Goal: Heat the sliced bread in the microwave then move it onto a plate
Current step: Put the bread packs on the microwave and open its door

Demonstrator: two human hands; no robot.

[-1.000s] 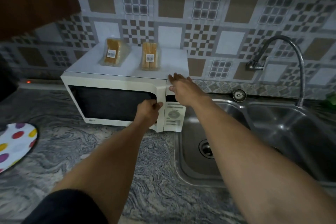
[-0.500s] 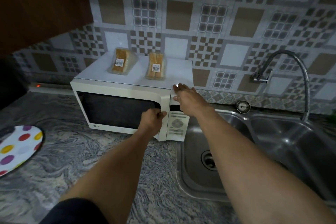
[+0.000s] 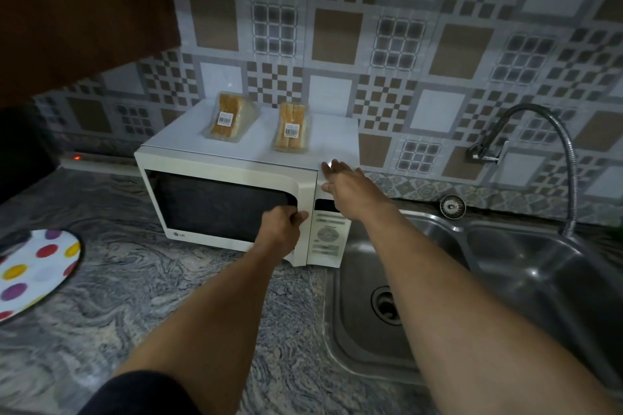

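The sliced bread sits in two clear wrapped packs on top of the microwave [image 3: 236, 175]. The nearer pack [image 3: 291, 130] is a short way beyond the straight fingers [image 3: 332, 167] of the right hand [image 3: 350, 187], and the farther pack [image 3: 226, 121] is well off to their left. Both should be light and soft, easy to crush, and the film looks slick, so I would take a pack by its long sides with a gentle, wide pinch rather than squeeze the middle (the bread has to come out of the wrapper before heating anyway).

The right hand lies flat, fingers extended, pressing the top front corner of the casing above the control panel [image 3: 327, 236], likely to steady the oven. The left hand [image 3: 281, 229] grips the door [image 3: 219, 209] at its right edge, fingers curled into the handle recess just left of the panel. The door looks shut or barely cracked; I cannot tell which.

The left fingertips are hidden inside the recess, the cavity behind the dark window cannot be made out, and the pack labels are too small to read. How many slices each pack holds is unclear. The spotted plate [image 3: 33, 276], well to the left of the gripping fingers, is cut off by the frame edge. The sink [image 3: 350, 340] lies under the right forearm
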